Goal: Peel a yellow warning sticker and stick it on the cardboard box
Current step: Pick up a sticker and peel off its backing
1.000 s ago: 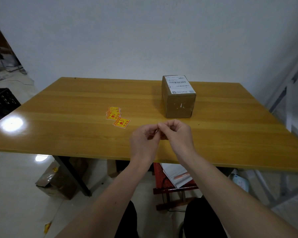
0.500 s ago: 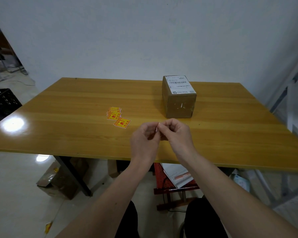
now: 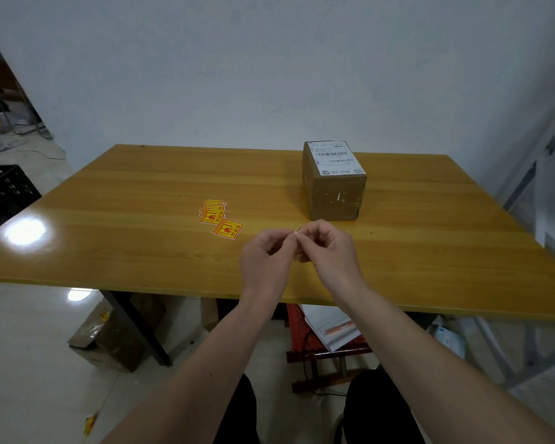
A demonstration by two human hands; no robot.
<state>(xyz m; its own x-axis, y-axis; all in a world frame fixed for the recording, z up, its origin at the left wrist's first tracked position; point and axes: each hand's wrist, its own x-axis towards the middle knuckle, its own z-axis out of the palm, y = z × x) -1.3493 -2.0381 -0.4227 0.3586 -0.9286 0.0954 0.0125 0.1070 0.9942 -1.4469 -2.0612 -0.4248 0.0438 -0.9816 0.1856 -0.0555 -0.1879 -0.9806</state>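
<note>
Pale grey-white wall stands behind the glossy honey-coloured wooden table that you face, with a bright lamp reflection near its left edge. Your left hand and your right hand meet above the near part of the table, knuckles up, fingers curled in tight. Thumb and forefinger of each hand pinch together at the point where the two hands touch, and something very small and pale shows between the fingertips; it is too small to tell what it is, though both hands appear to grip it.

The brown cardboard box stands upright on the far right half of the table, just beyond your right hand and apart from it. A white shipping label with barcodes covers its top face, and its near face carries clear tape with a few white scraps.

To the left of your hands lies a small fanned stack of yellow warning stickers with red print, and one more yellow sticker lies flat at the stack's near right corner, closest to your left hand.

Below the table edge you can see a red stool holding papers, and a taped brown carton sits on the pale floor beside the black table leg.
</note>
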